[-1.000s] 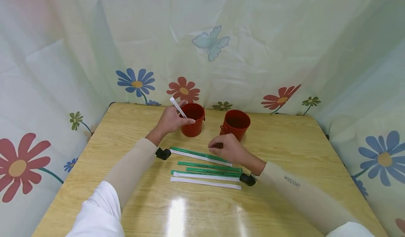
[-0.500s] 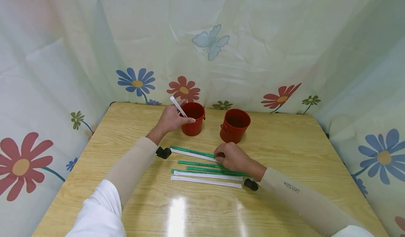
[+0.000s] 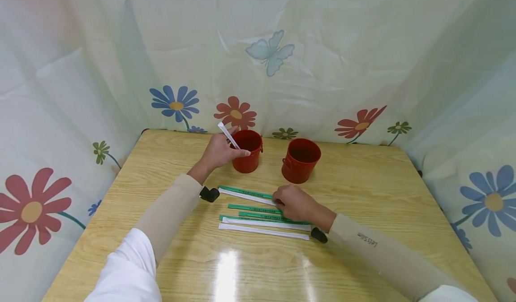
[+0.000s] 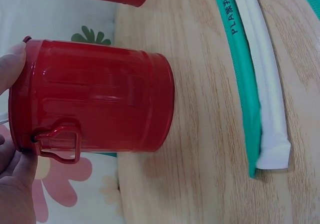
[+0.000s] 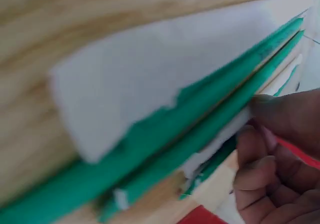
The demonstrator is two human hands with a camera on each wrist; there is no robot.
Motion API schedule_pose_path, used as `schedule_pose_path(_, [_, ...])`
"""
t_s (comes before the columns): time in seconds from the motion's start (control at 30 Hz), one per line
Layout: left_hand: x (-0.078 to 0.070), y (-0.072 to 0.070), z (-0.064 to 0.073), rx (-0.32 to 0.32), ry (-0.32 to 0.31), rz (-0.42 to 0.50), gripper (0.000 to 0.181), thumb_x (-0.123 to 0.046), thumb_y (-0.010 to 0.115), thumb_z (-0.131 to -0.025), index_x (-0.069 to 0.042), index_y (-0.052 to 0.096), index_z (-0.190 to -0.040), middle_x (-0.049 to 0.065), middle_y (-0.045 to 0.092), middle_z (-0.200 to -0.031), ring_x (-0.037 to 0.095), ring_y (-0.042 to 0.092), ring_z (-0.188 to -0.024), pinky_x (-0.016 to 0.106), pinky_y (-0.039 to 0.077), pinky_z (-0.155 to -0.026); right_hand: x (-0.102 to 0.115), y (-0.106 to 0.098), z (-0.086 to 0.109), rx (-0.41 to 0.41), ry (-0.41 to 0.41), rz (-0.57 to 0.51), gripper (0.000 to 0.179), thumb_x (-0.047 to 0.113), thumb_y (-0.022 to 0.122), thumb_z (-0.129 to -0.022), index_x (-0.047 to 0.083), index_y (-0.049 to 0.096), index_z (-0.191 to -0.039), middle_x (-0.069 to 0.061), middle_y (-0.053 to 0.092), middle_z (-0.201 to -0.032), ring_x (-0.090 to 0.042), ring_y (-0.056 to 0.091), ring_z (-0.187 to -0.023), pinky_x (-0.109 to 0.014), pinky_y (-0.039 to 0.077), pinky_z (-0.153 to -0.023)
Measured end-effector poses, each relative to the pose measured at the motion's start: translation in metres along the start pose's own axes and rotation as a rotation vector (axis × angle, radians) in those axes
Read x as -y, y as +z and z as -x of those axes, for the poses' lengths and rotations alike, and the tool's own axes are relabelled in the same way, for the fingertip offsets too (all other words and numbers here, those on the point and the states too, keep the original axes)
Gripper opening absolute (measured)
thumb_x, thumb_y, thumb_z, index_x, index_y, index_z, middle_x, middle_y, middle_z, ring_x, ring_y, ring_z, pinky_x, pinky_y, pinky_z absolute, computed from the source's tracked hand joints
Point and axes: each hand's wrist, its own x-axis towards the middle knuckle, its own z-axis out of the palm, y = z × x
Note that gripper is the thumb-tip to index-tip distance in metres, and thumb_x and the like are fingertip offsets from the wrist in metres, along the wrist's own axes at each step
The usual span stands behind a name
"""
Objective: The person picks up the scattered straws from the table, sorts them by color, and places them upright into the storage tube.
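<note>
My left hand [image 3: 218, 152] grips the rim of the left red bucket [image 3: 247, 161], thumb at the front and fingers at the back. A white wrapped straw [image 3: 226, 133] leans out of this bucket, between thumb and fingers. In the left wrist view, the bucket [image 4: 100, 94] shows its wire handle. My right hand [image 3: 299, 203] is low over the table at the right end of the farthest pair, a green wrapped straw [image 3: 242, 190] and a white wrapped straw [image 3: 246, 196]. Its thumb and curled fingers pinch the white one in the right wrist view, where the hand hides part of it.
Nearer me lie several more wrapped straws, green [image 3: 253, 209] and white [image 3: 264, 231], roughly parallel. A second red bucket [image 3: 300, 163] stands at the back right. Behind the wooden table [image 3: 169, 257] hangs a flowered curtain [image 3: 322, 60].
My right hand has come down and toward me from in front of the right bucket to the farthest straws, and its fingers have closed there. The left hand stays at the bucket rim.
</note>
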Motion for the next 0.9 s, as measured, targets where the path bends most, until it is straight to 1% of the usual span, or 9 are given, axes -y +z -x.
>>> schedule_pose_path(0.17, [0.000,0.000,-0.001,0.003,0.009,0.001,0.088,-0.023,0.088,-0.085,-0.007,0.041,-0.159,0.012,0.057,-0.154,0.036,0.054,-0.139,0.051,0.057,-0.106,0.005,-0.005,-0.003,0.079,0.013,0.032,0.024,-0.001,0.065,-0.094,0.013,0.064,-0.074,0.007,0.047,-0.065,-0.007,0.038,-0.063,-0.021,0.036,-0.058])
schedule_pose_path(0.33, [0.000,0.000,0.000,0.004,0.005,0.005,0.088,-0.023,0.087,-0.086,-0.007,0.041,-0.159,0.012,0.058,-0.152,0.035,0.055,-0.138,0.050,0.057,-0.106,0.010,-0.009,-0.004,0.136,0.046,0.062,0.020,-0.002,0.063,-0.092,0.011,0.066,-0.077,0.007,0.046,-0.065,-0.008,0.037,-0.062,-0.021,0.034,-0.055])
schedule_pose_path(0.43, [0.000,0.001,0.000,0.007,0.000,0.011,0.089,-0.022,0.087,-0.086,-0.007,0.041,-0.159,0.011,0.060,-0.151,0.034,0.057,-0.137,0.049,0.057,-0.107,0.010,-0.011,-0.003,0.144,0.052,0.067,0.027,-0.004,0.062,-0.089,0.015,0.059,-0.071,0.008,0.035,-0.065,-0.009,0.032,-0.062,-0.022,0.027,-0.055])
schedule_pose_path(0.53, [0.000,0.001,-0.001,0.012,0.003,0.014,0.089,-0.023,0.087,-0.086,-0.006,0.041,-0.159,0.011,0.060,-0.150,0.034,0.057,-0.137,0.049,0.057,-0.107,0.008,-0.016,0.000,0.123,0.045,0.033,0.038,-0.008,0.062,-0.085,0.019,0.045,-0.063,0.007,0.022,-0.068,-0.009,0.023,-0.063,-0.024,0.018,-0.055])
schedule_pose_path(0.6, [0.000,0.002,-0.002,0.014,0.006,0.010,0.089,-0.024,0.087,-0.086,-0.006,0.041,-0.159,0.011,0.060,-0.151,0.034,0.056,-0.138,0.049,0.057,-0.107,0.005,-0.020,0.003,0.100,0.040,0.006,0.044,-0.009,0.062,-0.083,0.021,0.038,-0.061,0.007,0.018,-0.069,-0.009,0.020,-0.063,-0.025,0.015,-0.055])
schedule_pose_path(0.63, [0.001,0.002,-0.002,0.013,0.008,0.004,0.089,-0.024,0.087,-0.086,-0.007,0.041,-0.159,0.011,0.060,-0.151,0.034,0.056,-0.138,0.049,0.057,-0.107,0.004,-0.022,0.004,0.087,0.035,-0.007,0.045,-0.010,0.062,-0.082,0.021,0.037,-0.061,0.007,0.018,-0.069,-0.009,0.019,-0.063,-0.024,0.015,-0.055])
schedule_pose_path(0.7, [0.001,0.001,-0.002,0.009,0.008,-0.010,0.088,-0.025,0.087,-0.086,-0.008,0.042,-0.159,0.010,0.058,-0.153,0.034,0.055,-0.139,0.050,0.057,-0.106,0.000,-0.025,0.007,0.066,0.020,-0.025,0.043,-0.010,0.062,-0.081,0.021,0.039,-0.061,0.008,0.020,-0.066,-0.007,0.020,-0.061,-0.023,0.017,-0.054])
schedule_pose_path(0.8, [0.000,0.000,-0.001,0.006,0.001,-0.028,0.088,-0.025,0.087,-0.086,-0.010,0.042,-0.159,0.010,0.055,-0.157,0.035,0.054,-0.140,0.050,0.057,-0.107,-0.004,-0.031,0.012,0.051,-0.009,-0.060,0.033,-0.006,0.066,-0.084,0.017,0.054,-0.064,0.010,0.030,-0.064,-0.004,0.027,-0.059,-0.019,0.024,-0.054])
schedule_pose_path(0.9, [-0.001,-0.001,0.000,0.009,-0.005,-0.034,0.089,-0.025,0.088,-0.085,-0.010,0.041,-0.160,0.010,0.052,-0.160,0.036,0.053,-0.141,0.050,0.057,-0.107,-0.004,-0.039,0.015,0.034,-0.021,-0.124,0.020,-0.003,0.069,-0.086,0.011,0.068,-0.073,0.010,0.044,-0.064,-0.003,0.037,-0.060,-0.018,0.033,-0.055])
